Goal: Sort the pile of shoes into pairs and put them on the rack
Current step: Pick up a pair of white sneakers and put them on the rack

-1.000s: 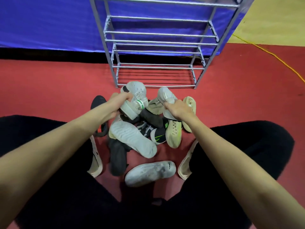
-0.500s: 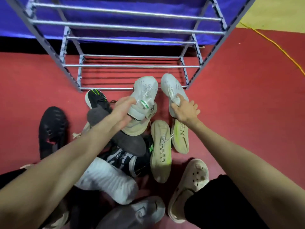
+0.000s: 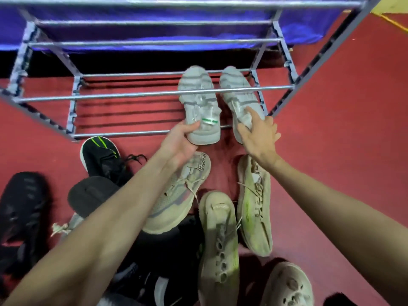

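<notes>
Two matching white sneakers lie side by side on the bottom tier of the metal rack [image 3: 123, 135], toes pointing away, at its right end. My left hand [image 3: 181, 140] grips the heel of the left white sneaker [image 3: 199, 107], which has a green heel tab. My right hand [image 3: 258, 133] holds the heel end of the right white sneaker [image 3: 237, 93], fingers partly spread over it. Both heels overhang the front bar. The pile of shoes lies on the red floor below my arms.
The pile holds beige knit sneakers [image 3: 181, 195], a beige sneaker with green stripe [image 3: 254, 206], a black sneaker with green marks [image 3: 101, 157], black clogs [image 3: 22, 208] and a beige clog [image 3: 289, 286]. A blue tarp [image 3: 154, 34] hangs behind the rack.
Both hands carried the white sneakers forward from above the pile onto the rack's bottom tier. The camera moved closer to the rack.
</notes>
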Available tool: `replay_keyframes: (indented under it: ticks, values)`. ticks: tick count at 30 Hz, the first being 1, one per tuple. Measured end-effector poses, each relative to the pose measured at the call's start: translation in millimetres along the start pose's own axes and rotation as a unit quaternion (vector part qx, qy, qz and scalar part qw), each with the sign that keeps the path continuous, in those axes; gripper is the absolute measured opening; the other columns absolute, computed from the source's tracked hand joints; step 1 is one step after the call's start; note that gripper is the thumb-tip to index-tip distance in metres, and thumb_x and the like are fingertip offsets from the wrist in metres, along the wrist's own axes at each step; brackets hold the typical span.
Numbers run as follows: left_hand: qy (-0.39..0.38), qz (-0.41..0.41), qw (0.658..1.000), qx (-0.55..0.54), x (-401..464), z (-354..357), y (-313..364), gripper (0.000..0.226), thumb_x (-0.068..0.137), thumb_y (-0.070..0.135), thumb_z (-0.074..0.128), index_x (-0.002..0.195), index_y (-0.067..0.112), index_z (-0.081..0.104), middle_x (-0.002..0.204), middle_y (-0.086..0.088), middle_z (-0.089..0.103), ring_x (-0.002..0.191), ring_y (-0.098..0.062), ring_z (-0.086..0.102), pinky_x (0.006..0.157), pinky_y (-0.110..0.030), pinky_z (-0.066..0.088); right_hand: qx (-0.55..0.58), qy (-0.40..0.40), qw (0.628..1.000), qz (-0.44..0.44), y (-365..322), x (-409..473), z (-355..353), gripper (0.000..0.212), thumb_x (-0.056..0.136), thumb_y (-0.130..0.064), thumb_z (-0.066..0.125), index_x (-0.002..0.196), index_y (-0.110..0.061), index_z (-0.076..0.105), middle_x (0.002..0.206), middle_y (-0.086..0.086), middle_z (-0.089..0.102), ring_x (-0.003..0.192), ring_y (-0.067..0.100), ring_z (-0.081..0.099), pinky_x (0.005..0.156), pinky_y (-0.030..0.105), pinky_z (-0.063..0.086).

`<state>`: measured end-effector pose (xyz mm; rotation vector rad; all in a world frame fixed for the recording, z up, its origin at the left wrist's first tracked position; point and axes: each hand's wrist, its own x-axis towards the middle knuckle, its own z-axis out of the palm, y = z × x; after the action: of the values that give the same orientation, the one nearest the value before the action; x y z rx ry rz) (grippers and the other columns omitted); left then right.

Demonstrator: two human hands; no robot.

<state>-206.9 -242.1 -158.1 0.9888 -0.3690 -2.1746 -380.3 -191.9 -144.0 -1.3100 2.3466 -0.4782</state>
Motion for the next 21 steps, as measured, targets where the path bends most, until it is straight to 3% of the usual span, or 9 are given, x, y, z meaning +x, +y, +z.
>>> replay_keyframes:
  ticks: [5,10,14,17,21]
  values:
    - [-0.013,0.019,0.998,0.061,39,0,1,0.035,0.09,-0.008,0.041,0.123,-0.001,0.052,0.11,-0.014,0.064,0.096,-0.022,0.064,0.096,-0.032,0.049,0.006,0.035,0.999,0.016,-1,38,14,0.054,0.09,-0.037,0.045,0.142,-0.028,0.036,0.137,0.023,0.037,0.125,0.041,0.034,0.105,0.049,0.023]
    - [0.01,0.018,0.999,0.032,64,9,-11,0.039,0.09,-0.008,0.043,0.129,-0.007,0.046,0.116,-0.018,0.061,0.098,-0.025,0.064,0.089,-0.032,0.053,0.027,0.055,0.998,0.034,9,61,19,0.055,0.09,-0.036,0.044,0.143,-0.029,0.035,0.133,0.021,0.038,0.123,0.04,0.035,0.105,0.048,0.024]
    - [0.026,0.02,0.999,0.022,84,18,-17,0.046,0.087,-0.011,0.042,0.134,-0.009,0.043,0.131,-0.024,0.055,0.115,-0.033,0.057,0.106,-0.042,0.044,0.023,0.053,0.998,0.024,13,69,24,0.055,0.089,-0.036,0.044,0.143,-0.025,0.036,0.133,0.02,0.04,0.124,0.039,0.038,0.107,0.047,0.025]
    - [0.052,0.015,0.998,0.035,89,22,-21,0.043,0.086,-0.012,0.044,0.128,-0.006,0.047,0.123,-0.023,0.057,0.11,-0.034,0.058,0.107,-0.045,0.042,0.023,0.034,0.999,0.012,18,75,26,0.055,0.088,-0.036,0.045,0.14,-0.02,0.038,0.135,0.022,0.039,0.127,0.039,0.038,0.107,0.047,0.029]
    - [0.091,0.002,0.995,0.04,89,18,-27,0.042,0.087,-0.009,0.043,0.129,-0.009,0.046,0.138,-0.028,0.05,0.125,-0.039,0.052,0.111,-0.049,0.038,0.037,0.003,0.998,-0.044,35,65,28,0.044,0.089,-0.032,0.044,0.127,-0.011,0.049,0.131,0.023,0.041,0.127,0.039,0.037,0.106,0.046,0.035]
